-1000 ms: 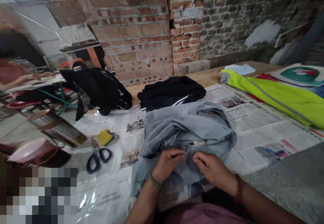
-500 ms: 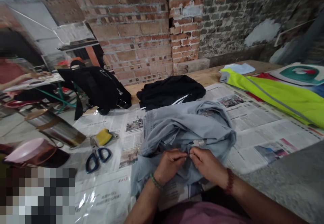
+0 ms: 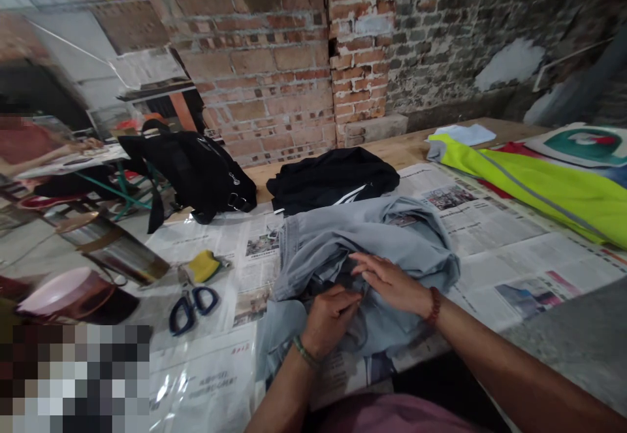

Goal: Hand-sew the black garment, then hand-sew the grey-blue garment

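A crumpled grey-blue garment (image 3: 411, 240) lies bunched in front of me on the newspaper-covered table. My left hand (image 3: 333, 315), with a green bead bracelet at its wrist, is closed on a fold of this garment near its front. Just to the right, my right hand (image 3: 392, 283) lies over the garment with its fingers stretched out and apart, a red bead bracelet on that wrist. Its fingertips touch or hover over the cloth; which one I cannot tell. Behind the garment sits a folded black garment (image 3: 333, 175) with white stripes.
To the left lie blue-handled scissors (image 3: 193, 305) and a yellow sponge-like piece (image 3: 204, 266), near a metal flask (image 3: 115, 250) and a pink-lidded container (image 3: 73, 296). A black bag (image 3: 196, 172) stands behind. Rightward are a neon-yellow garment (image 3: 543, 188) and an iron (image 3: 582, 142). Another person sits far left.
My right hand has let go of the pinched cloth, opened its fingers and moved slightly up over the garment. My left hand has shifted slightly down and stays closed.
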Demonstrator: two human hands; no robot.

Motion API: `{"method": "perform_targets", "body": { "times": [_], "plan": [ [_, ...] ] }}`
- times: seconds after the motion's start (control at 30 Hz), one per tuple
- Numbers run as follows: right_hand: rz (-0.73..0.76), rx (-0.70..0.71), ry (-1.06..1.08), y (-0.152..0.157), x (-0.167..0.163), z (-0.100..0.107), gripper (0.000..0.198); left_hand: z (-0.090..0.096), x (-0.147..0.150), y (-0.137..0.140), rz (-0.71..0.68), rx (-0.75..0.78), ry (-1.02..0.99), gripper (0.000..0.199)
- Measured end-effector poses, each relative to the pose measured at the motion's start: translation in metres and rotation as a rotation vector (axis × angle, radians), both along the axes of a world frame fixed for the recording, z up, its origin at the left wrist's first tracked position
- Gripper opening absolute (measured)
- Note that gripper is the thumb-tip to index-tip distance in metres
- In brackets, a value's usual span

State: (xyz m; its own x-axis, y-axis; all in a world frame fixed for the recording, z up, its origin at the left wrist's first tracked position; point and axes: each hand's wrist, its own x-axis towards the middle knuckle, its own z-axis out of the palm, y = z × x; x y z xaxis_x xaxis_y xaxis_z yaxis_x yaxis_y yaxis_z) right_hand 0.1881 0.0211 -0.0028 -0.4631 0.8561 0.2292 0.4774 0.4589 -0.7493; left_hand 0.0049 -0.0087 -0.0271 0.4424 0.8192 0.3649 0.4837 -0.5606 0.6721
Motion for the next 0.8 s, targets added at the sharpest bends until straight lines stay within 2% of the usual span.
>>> {"method": "perform_targets", "body": {
  "times": [0.1, 0.33, 0.4, 0.47, 0.6, 0.8],
  "plan": [
    [-0.02, -0.015, -0.035, -0.003, -0.003, -0.009, 0.037, -0.001, -0.001, -0.001, 0.007, 0.048, 0.02, 0.02],
    [-0.182, 0.024, 0.104, -0.027, 0.012, -0.015, 0.032, -0.004, 0.001, 0.001, 0.019, 0.11, 0.02, 0.021],
    [-0.257, -0.054, 0.165, -0.03, 0.01, -0.016, 0.032, -0.004, 0.002, 0.001, 0.03, 0.144, 0.024, 0.021],
    [-0.287, -0.194, 0.226, -0.029, 0.007, -0.016, 0.033, -0.002, 0.003, 0.0, 0.06, 0.187, 0.041, 0.022],
    [-0.212, -0.464, 0.294, -0.021, 0.004, -0.011, 0.037, 0.001, 0.005, -0.004, 0.13, 0.277, 0.141, 0.024],
    [-0.177, -0.593, 0.393, -0.016, 0.002, -0.008, 0.027, 0.001, 0.003, -0.008, 0.135, 0.367, 0.257, 0.027]
  ]
}}
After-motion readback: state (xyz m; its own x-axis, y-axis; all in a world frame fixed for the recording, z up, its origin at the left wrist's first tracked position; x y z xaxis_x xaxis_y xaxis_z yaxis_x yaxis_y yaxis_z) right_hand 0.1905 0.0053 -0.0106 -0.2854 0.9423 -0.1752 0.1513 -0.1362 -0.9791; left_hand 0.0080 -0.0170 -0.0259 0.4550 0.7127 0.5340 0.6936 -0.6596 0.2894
